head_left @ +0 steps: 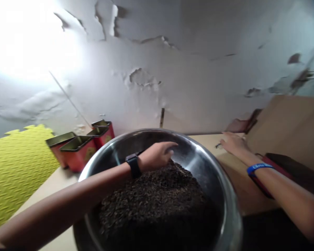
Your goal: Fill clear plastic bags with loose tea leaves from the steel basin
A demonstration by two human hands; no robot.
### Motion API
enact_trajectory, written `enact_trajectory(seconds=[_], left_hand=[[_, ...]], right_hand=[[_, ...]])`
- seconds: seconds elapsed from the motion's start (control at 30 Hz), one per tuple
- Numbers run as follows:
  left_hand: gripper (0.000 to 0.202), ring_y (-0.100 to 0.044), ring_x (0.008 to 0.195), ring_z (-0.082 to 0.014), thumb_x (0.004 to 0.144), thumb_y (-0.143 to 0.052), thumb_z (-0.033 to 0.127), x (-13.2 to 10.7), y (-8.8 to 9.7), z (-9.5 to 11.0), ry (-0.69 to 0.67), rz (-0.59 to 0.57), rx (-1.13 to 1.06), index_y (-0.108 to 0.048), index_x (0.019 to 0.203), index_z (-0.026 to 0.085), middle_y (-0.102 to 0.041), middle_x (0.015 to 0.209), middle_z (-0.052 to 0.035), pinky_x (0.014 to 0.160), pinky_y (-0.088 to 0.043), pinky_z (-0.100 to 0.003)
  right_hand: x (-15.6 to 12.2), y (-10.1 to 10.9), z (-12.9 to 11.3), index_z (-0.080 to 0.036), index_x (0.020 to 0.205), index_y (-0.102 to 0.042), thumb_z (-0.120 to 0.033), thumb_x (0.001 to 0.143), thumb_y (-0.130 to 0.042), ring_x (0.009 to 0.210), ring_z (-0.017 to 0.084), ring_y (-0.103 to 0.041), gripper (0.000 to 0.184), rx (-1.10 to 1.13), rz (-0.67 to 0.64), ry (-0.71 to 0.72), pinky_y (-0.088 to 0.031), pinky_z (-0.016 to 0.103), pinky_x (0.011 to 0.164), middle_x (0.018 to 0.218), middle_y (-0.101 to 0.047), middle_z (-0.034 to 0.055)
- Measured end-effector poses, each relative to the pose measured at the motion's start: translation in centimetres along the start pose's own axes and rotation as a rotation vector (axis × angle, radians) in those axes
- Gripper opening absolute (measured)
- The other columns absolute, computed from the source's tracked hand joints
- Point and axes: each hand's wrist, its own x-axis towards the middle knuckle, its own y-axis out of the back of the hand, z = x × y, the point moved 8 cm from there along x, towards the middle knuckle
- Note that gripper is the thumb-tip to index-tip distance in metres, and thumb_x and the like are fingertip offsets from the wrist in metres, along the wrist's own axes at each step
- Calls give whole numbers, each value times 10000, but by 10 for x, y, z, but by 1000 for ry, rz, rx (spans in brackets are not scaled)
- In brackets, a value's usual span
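Observation:
A large shiny metal bowl (217, 167) holds dark, crumbly tea-like leaves (157, 195), heaped toward its middle. Over the heap, inside the bowl, is my left hand (158, 155), with the index finger stretched forward and the thumb apart from it; nothing shows between them. That wrist wears a black watch (133, 165). To the right of the bowl, my right hand (234, 144) reaches low over the tabletop. A small dark-and-light object (218, 145) is at its fingertips, too blurred to name, and the grip on it is unclear. A blue wristband (260, 168) circles my right wrist.
Several red containers with dark-gold rims (78, 148) stand left of the bowl. Beyond them lies a yellow textured foam mat (18, 170). A cardboard box (293, 129) is at the right, with a dark red item (279, 164) below it. Behind the table rises a wall (199, 80) with peeling paint.

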Motion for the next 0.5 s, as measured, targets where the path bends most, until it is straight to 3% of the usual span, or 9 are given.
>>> enact_trajectory(seconds=[0.1,0.17,0.23,0.3,0.33,0.4,0.5], left_hand=[[329,-571,1021,-169,855,-429,278,-49,82,-68,191,219,186,-571,1145,212,-628,1107,-36,932,-421,-293],[311,-601,932,-179,843,-428,270,-97,142,-122,367,375,313,-604,1083,181,-652,1028,-53,872,-451,-300],[297,-565,1010,-207,815,-447,251,-153,198,-171,542,548,455,-618,1046,175,-626,1084,-67,916,-415,-318],[298,-540,1060,-239,765,-491,229,-212,236,-222,828,700,438,-620,1022,153,-605,1120,-91,934,-393,-332],[322,-537,1065,-254,739,-524,232,-238,244,-247,974,749,337,-608,1035,137,-601,1123,-105,922,-397,-338],[345,-581,974,-274,710,-564,249,-263,244,-278,1074,744,246,-599,1005,73,-627,1044,-149,834,-442,-346],[210,-622,749,-243,688,-581,228,-268,223,-302,1106,703,97,-621,805,57,-664,756,-113,667,-475,-314]], right_hand=[[-6,18,-136,-201,1179,-547,-328,849,-397,1068,223,-526,384,111,8,317,-296,415,978,1200,-578,80],[-36,48,-229,-203,1106,-586,-287,867,-374,1063,217,-526,330,248,82,621,-236,453,1011,1151,-608,65],[-74,78,-306,-199,1087,-593,-260,866,-391,1039,208,-531,305,328,130,853,-217,453,1018,1121,-619,54],[-108,101,-370,-186,1046,-608,-234,863,-406,992,196,-541,277,363,133,1034,-250,424,993,1069,-633,59],[-121,109,-397,-179,1008,-620,-225,856,-417,963,195,-545,257,372,133,1096,-274,412,967,1032,-640,67],[-138,119,-445,-167,937,-632,-238,848,-436,913,202,-544,227,372,115,1144,-336,384,880,965,-641,84],[-150,125,-496,-149,879,-632,-263,851,-421,832,216,-539,241,375,105,1098,-379,359,719,917,-629,112]])
